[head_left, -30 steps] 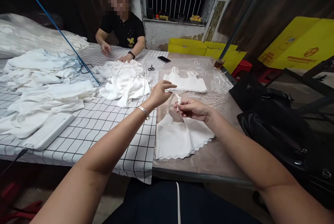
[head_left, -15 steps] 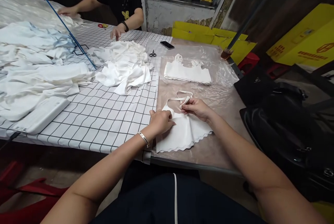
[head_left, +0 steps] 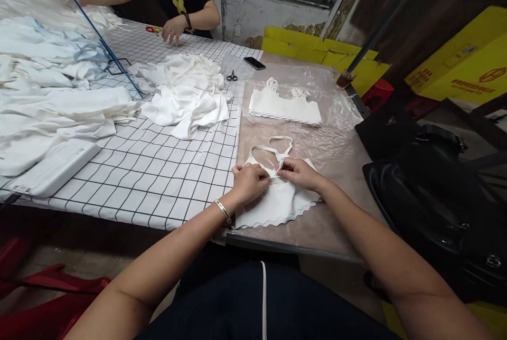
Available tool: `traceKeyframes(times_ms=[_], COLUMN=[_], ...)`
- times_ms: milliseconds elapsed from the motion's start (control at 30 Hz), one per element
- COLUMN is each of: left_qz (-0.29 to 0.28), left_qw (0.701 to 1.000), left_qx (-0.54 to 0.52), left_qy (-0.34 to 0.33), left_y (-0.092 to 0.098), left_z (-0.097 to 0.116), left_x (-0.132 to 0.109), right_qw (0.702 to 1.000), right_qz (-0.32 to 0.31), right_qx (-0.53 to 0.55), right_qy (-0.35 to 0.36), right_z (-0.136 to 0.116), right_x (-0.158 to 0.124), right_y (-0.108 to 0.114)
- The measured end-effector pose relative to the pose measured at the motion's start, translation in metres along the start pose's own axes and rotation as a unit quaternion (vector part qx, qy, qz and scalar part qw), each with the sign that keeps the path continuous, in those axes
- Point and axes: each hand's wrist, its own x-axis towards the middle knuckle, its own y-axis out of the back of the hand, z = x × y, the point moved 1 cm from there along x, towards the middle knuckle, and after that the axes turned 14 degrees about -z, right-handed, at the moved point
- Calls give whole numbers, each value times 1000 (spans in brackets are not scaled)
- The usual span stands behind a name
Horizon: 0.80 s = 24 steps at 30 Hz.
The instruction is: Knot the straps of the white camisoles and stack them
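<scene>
A white camisole [head_left: 269, 204] with a scalloped hem lies flat before me, its thin straps [head_left: 282, 138] looping away from me. My left hand [head_left: 252, 180] pinches its top edge left of centre, fingers closed on the cloth. Close beside it, my right hand [head_left: 298, 172] has thumb and forefinger closed on the lower part of a strap, where it meets the neckline. The fingertips of both hands nearly meet. Beyond them lies a neat stack of white camisoles [head_left: 284, 106] with their straps at the far side.
Loose white garments [head_left: 186, 92] are heaped on the checked cloth [head_left: 166, 181]. Small black scissors [head_left: 232, 75] and a phone [head_left: 254, 63] lie farther back. A white box-shaped device [head_left: 55, 168] is at left, a black bag [head_left: 428, 208] at right. Across the table, a co-worker's hand [head_left: 173, 29] hovers near the heap.
My right hand has brought the strap down to the neckline, and my left hand has moved right toward it. The co-worker's nearer hand has shifted slightly away from the heap.
</scene>
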Motion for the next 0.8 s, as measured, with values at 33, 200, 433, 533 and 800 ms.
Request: traceKeyframes(times_ms=[33,200,433,533,800], left_qz=[0,5,-5,-15,96], left_qw=[1000,1000,1000,1000,962], left_qx=[-7,-11,-11,0,248], left_qy=[3,5,7,10,-66], left_y=[0,1,1,1,-12], left_z=[0,2,1,0,8], left_x=[0,-2,-2,2,-43], right_qw=[1000,999,995,995,956], right_qz=[-2,-20,-4,-10,18], right_qx=[-15,-48,-84,-73,294], right_qy=[1,17,52,64,-19], right_z=[0,0,2,0,-18], right_x=[-2,-3,5,11,31], right_y=[-1,-6,-11,-16,-20])
